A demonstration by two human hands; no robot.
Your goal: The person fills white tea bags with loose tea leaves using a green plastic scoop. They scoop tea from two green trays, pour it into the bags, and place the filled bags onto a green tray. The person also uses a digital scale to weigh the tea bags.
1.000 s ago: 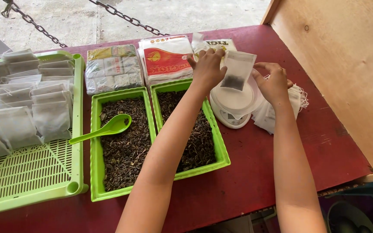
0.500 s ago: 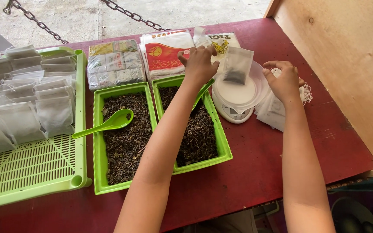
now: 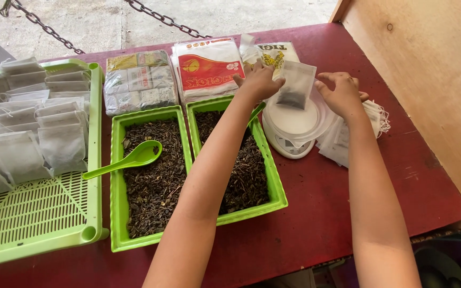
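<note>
Translucent white, the small pouch [image 3: 296, 85] stands upright in the fingers of my left hand [image 3: 258, 81], pinched at its left edge, with a dark pinch of tea settled at its bottom. Its long axis runs up and away from me. Directly under it sits the round white scale [image 3: 293, 127], so the pouch hangs just above the pan, not resting on it as far as I can tell. My right hand [image 3: 342, 95] is just right of the pouch, fingers loosely spread and curled, holding nothing; it hovers over the stack of empty pouches [image 3: 348, 140]. The left is the hand on the pouch, the right close beside it. Below my left wrist lies the right green tray of loose tea [image 3: 273, 184], a green spoon handle [image 3: 256, 112] poking out near my fingers. All of it sits on a dark red tabletop [image 3: 348, 213], a plywood wall [image 3: 433, 74] close on the right.
</note>
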